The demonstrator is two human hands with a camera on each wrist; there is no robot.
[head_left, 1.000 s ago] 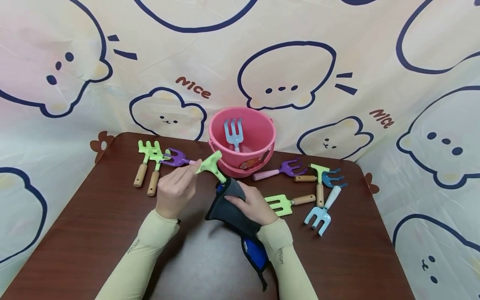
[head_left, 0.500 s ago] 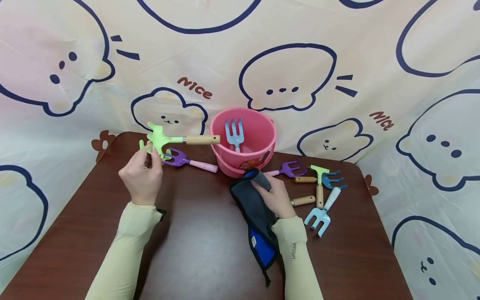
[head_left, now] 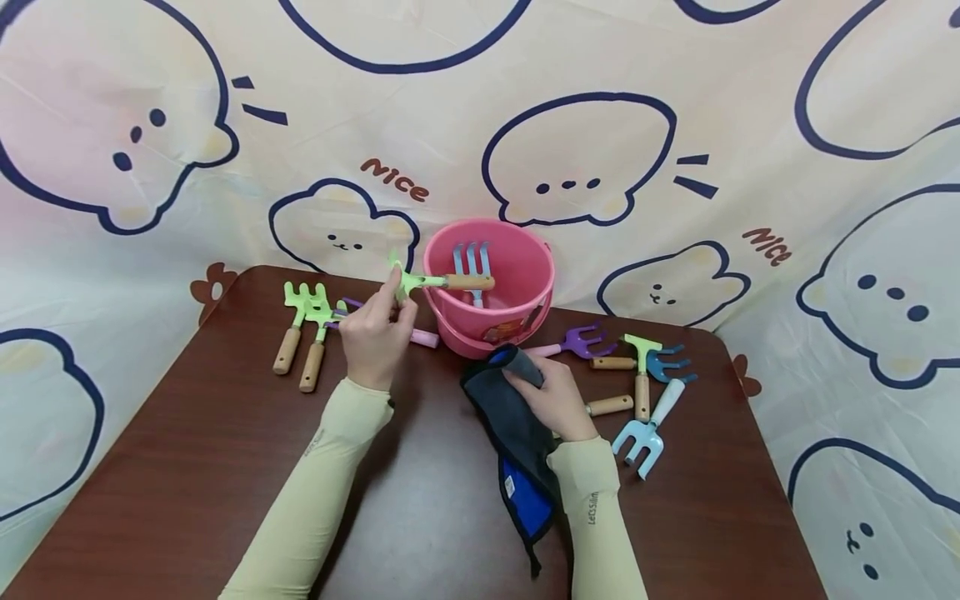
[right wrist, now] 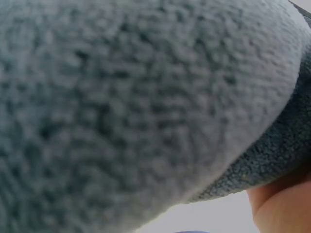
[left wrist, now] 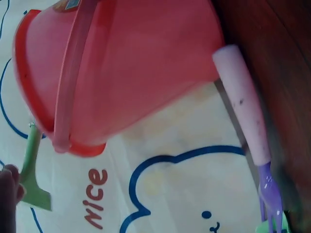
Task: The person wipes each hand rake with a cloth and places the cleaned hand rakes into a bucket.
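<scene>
By its green head, my left hand pinches a small garden hoe. The hoe's wooden handle points right and overlaps the mouth of the pink bucket. Inside the bucket a light blue fork leans with its tines up. My right hand grips a dark grey cloth pouch with a blue lining, right in front of the bucket. Grey fabric of the pouch fills most of the right wrist view. In the left wrist view, the hoe's green head shows by the fingertips.
Two green hand forks and a purple fork with a pink handle lie left of the bucket. To the right lie another purple fork, a second green hoe, a dark blue fork and a light blue fork.
The left hand drew the hoe out of the pouch to the left, then brought it back right, its handle now over the bucket. The right hand moved slightly right with the pouch.
</scene>
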